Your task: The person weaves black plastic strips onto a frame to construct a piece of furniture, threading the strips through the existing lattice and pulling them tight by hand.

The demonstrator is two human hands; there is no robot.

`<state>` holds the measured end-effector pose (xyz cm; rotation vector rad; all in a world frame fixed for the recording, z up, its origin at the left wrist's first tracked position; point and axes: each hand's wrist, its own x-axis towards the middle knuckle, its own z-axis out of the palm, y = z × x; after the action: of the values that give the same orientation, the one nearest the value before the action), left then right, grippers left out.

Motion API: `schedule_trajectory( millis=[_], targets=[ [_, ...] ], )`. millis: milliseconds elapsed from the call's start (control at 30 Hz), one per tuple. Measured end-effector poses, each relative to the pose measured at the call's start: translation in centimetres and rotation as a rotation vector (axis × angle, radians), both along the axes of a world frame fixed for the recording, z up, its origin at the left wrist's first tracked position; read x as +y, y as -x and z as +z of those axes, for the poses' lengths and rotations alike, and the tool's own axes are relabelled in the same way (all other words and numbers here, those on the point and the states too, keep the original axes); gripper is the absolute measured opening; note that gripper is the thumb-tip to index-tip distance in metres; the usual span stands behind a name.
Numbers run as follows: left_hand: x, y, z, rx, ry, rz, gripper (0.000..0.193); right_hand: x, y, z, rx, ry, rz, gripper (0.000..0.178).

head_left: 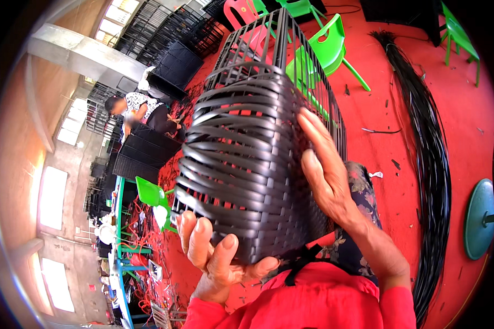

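A boxy black frame, partly wrapped in flat black plastic weaving strips, stands tilted before me, its near end at my lap. The strips bow loosely over its left face, with gaps between them. A tight woven panel covers the near corner and part of the right side. My left hand cups the lower left corner, fingers curled up over its edge and thumb along the bottom. My right hand lies with stretched fingers against the woven right side, gripping nothing that shows. The frame's underside is hidden.
A long bundle of black strips lies on the red floor to my right. Green chairs stand beyond the frame. A person works at the left beside dark woven panels. A round green disc stands far right.
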<state>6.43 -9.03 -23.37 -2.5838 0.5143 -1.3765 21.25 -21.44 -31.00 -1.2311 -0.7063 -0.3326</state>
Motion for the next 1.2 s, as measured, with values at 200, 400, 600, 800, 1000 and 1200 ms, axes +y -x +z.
schedule_trajectory(
  millis=[200, 400, 600, 800, 1000, 1200],
  targets=[
    [0.4, 2.6, 0.4, 0.094, 0.172, -0.006, 0.042, -3.9, 7.0, -2.3, -0.054, -0.045, 0.038, 0.028],
    [0.1, 2.8, 1.2, 0.155, 0.081, -0.049, 0.038, -3.7, 9.6, -1.5, -0.185, 0.081, 0.095, 0.042],
    [0.4, 2.9, 1.6, 0.109, 0.149, -0.024, 0.026, -4.3, 9.9, -1.3, -0.24, 0.106, 0.068, 0.045],
    [2.4, 2.9, 2.4, 0.058, 0.209, 0.042, 0.023, -4.4, 10.2, -1.7, -0.124, 0.107, 0.033, 0.036],
    [2.6, 3.0, 3.7, 0.008, 0.142, 0.021, 0.027, -4.9, 10.8, -2.6, -0.073, 0.205, 0.064, 0.027],
    [4.5, 3.5, 4.3, 0.058, 0.35, 0.02, 0.014, -4.8, 11.4, -3.8, -0.069, 0.265, 0.045, 0.021]
  ],
)
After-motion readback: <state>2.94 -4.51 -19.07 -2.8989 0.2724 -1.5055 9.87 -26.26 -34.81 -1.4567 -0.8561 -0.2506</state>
